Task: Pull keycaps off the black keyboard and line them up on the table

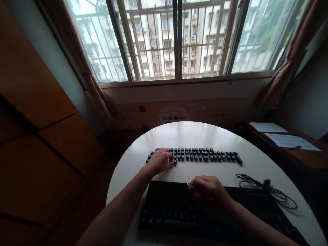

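many small black keycaps, uneven rows, wide dark keyboard

I'm watching loose black keycaps rowed across the white table, the black keyboard flat on their near side, a small shiny object, mostly hidden, by its far edge.
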`<state>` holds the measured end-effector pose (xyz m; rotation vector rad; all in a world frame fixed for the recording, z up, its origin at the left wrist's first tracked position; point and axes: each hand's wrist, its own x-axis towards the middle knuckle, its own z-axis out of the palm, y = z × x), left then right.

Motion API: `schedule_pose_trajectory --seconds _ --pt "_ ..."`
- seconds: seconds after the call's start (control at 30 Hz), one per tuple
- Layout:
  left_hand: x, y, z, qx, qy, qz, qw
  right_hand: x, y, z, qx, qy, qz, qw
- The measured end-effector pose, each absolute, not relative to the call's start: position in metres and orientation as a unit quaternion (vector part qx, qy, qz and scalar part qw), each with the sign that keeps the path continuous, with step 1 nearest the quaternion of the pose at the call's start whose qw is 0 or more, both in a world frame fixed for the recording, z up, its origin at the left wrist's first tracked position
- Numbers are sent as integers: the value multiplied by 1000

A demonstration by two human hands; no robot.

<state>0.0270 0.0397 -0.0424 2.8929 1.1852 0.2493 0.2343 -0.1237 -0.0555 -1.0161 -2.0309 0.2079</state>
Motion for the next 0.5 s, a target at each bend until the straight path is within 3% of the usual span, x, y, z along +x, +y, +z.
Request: schedule_pose_trajectory --seconds 0.33,0.5 --pt "32 27 -30 926 364 101 -14 235 -128 -52 -407 -806 83 422" --pt "42 7 -22 953 290 90 15 238 -129 -51 -414 -790 143 430"
